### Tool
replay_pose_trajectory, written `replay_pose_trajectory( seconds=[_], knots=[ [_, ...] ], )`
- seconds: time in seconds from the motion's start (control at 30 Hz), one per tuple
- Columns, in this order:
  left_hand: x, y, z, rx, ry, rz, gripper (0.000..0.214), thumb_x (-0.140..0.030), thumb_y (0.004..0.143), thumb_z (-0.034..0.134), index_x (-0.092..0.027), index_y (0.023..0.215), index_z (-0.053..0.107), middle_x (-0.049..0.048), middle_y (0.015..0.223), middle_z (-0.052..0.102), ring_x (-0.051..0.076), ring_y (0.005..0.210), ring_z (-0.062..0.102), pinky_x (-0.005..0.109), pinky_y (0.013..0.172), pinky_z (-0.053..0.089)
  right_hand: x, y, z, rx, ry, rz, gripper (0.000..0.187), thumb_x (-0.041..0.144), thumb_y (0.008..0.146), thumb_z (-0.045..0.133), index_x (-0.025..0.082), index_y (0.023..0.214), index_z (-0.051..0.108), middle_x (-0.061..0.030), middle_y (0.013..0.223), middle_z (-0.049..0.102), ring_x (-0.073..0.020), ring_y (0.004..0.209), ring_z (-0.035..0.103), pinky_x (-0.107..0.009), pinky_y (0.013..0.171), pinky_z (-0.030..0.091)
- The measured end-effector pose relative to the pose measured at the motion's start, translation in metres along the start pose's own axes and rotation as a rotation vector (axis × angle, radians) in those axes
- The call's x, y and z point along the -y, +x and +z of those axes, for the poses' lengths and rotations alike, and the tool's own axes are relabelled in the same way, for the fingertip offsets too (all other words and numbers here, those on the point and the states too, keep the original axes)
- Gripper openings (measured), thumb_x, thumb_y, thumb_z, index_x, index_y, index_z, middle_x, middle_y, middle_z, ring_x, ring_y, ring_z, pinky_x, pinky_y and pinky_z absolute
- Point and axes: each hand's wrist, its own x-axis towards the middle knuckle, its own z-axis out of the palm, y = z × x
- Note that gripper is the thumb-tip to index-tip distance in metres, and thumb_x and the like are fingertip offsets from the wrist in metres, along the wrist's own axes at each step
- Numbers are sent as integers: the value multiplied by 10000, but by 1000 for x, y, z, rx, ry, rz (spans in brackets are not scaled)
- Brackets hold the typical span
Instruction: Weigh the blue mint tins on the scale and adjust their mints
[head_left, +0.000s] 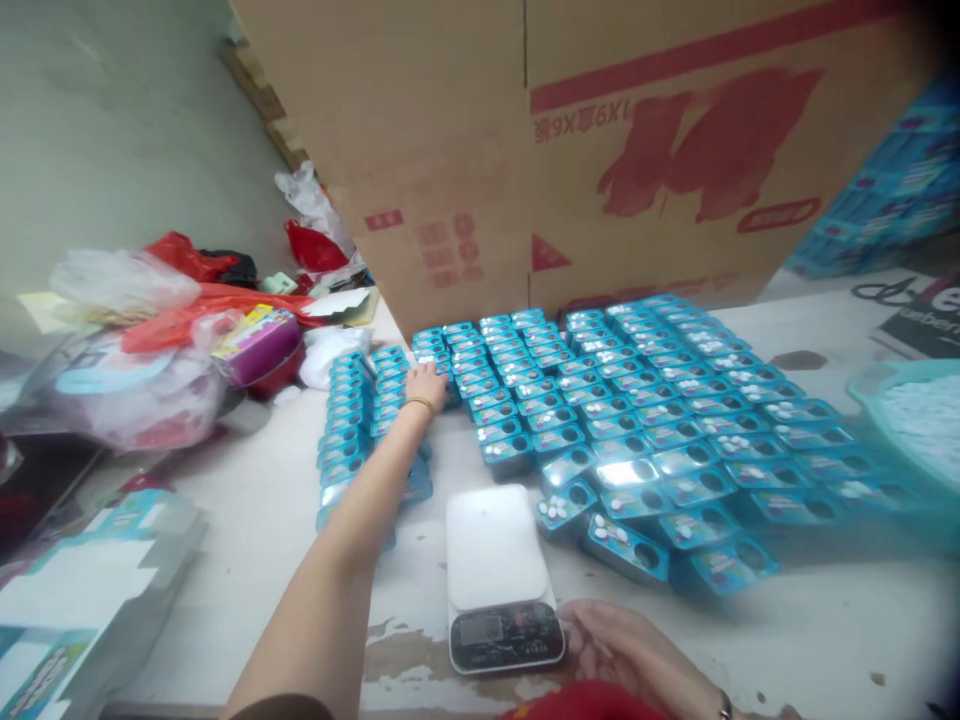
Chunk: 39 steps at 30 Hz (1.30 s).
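My left hand (pixel 426 385) reaches far forward, fingers bent down over a small blue box (pixel 442 368) at the near end of a short row. It appears to grip that box, though my fingers partly cover it. Low in the view, my right hand (pixel 615 640) rests beside a white digital scale (pixel 499 550), its fingers curled. Something pale seems to lie in the right palm, too blurred to name. The scale's platform bears nothing. Rows of blue boxes (pixel 622 420) fill the table to the right, several with white tablets on top.
A large cardboard carton (pixel 465 180) stands behind the rows. At the right edge sits a green basin (pixel 870 385) of small white pieces. Plastic bags (pixel 127 380) and a purple package (pixel 259 345) lie left, above flattened printed cartons (pixel 90 580). More blue packs (pixel 885 190) are stacked back right.
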Motion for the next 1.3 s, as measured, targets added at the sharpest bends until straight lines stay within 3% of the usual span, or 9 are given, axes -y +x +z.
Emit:
replay_pose_trajectory(
  seconds=[0.1, 0.23, 0.4, 0.5, 0.77, 0.9, 1.0, 1.13, 1.3],
  knots=[
    [0, -5, -4, 18, 30, 72, 131, -197, 815, 577, -157, 880, 685, 158, 1170, 544, 317, 1155, 432, 440, 909, 313, 3, -6, -7, 6, 45, 9, 278, 356, 661, 824, 194, 864, 724, -36, 834, 660, -100, 672, 599, -178, 608, 451],
    [4, -43, -41, 28, 62, 135, 165, -226, 850, 522, -148, 869, 667, 148, 1088, 576, 309, 1091, 489, 459, 907, 321, 14, -16, -6, 104, -73, 80, 362, 347, 666, 834, 156, 934, 683, -56, 900, 667, -118, 787, 619, -206, 743, 462],
    [-14, -117, -102, 17, 73, 263, 240, -311, 895, 461, -157, 807, 623, 98, 994, 594, 233, 874, 583, 362, 754, 399, 19, -19, 7, 34, -201, 87, 434, 487, 642, 818, 116, 767, 631, -16, 707, 621, -61, 581, 509, -168, 542, 373],
    [-46, -158, -117, 101, 61, 393, 198, -286, 894, 468, -161, 814, 599, 76, 924, 611, 211, 816, 597, 322, 674, 402, 16, -19, 11, 9, -205, 77, 449, 510, 631, 814, 119, 734, 618, 7, 640, 592, -43, 520, 449, -166, 487, 313],
    [-106, -189, -89, 217, -25, 560, 139, -229, 884, 506, -145, 982, 558, 80, 876, 652, 238, 808, 622, 357, 691, 432, 12, -35, 9, -40, -139, 50, 429, 404, 631, 840, 113, 890, 660, -30, 757, 659, -62, 604, 551, -167, 569, 405],
    [-86, -198, -94, 94, -195, 510, 344, -373, 865, 576, -158, 1130, 531, 99, 1075, 645, 257, 986, 605, 375, 827, 454, 16, -45, 6, -76, -185, 75, 544, 387, 600, 855, 123, 1024, 638, -69, 854, 693, -117, 716, 628, -217, 677, 474],
    [-55, -221, -90, -68, -392, 326, 380, -424, 883, 543, -169, 1164, 527, 93, 1131, 635, 235, 1027, 601, 358, 872, 463, 20, -49, 1, -74, -229, 92, 539, 411, 625, 832, 131, 1042, 635, -88, 897, 696, -163, 800, 652, -280, 762, 499],
    [-24, -268, -56, -123, -594, 4, 299, -428, 894, 515, -170, 1022, 593, 66, 977, 672, 186, 860, 634, 317, 791, 492, 26, -50, 2, -118, -333, 119, 513, 447, 635, 814, 139, 1009, 645, -93, 885, 703, -184, 808, 657, -303, 756, 506],
    [-28, -322, -2, -33, -737, -220, 291, -420, 879, 524, -166, 993, 609, 71, 943, 681, 174, 796, 636, 321, 754, 511, 40, -45, 20, -114, -515, 138, 507, 467, 654, 794, 122, 995, 646, -72, 787, 704, -126, 655, 620, -249, 656, 479]
  ],
)
